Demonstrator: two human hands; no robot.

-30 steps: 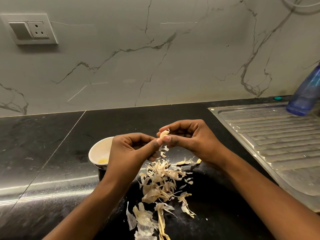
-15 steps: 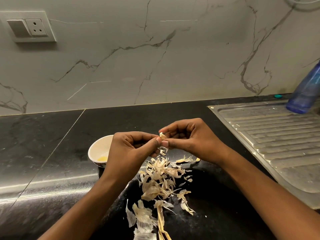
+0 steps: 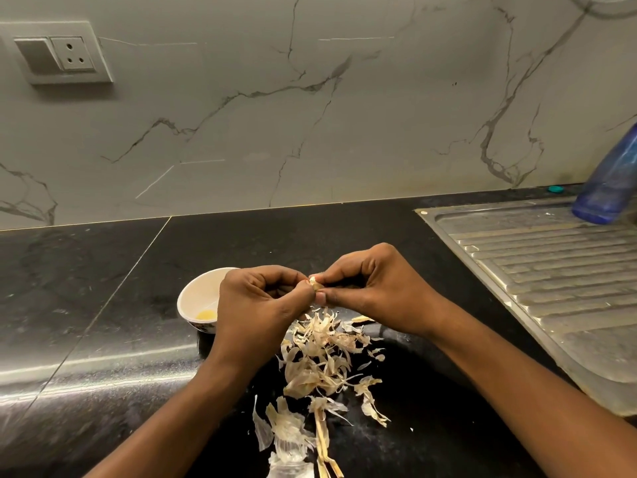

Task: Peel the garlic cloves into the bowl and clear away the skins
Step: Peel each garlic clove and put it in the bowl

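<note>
1. The garlic clove point(image 3: 314, 282) was held up between the two hands, over the pile of skins point(image 3: 320, 357) on the black counter point(image 3: 103, 305).
2. The left hand point(image 3: 258, 305) pinched one side of it with curled fingers. The right hand point(image 3: 372, 291) pinched the other side.
3. The bowl point(image 3: 201, 289) stood to the left, just beside the left hand, so that hand was likely the nearer one for the drop.
4. The clove was too hidden to tell which way it pointed.

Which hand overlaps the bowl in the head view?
The left hand: it hides the right rim of the white bowl. The right hand sits clear of the bowl, above the skin pile. Both pinch the garlic clove between them.
</note>
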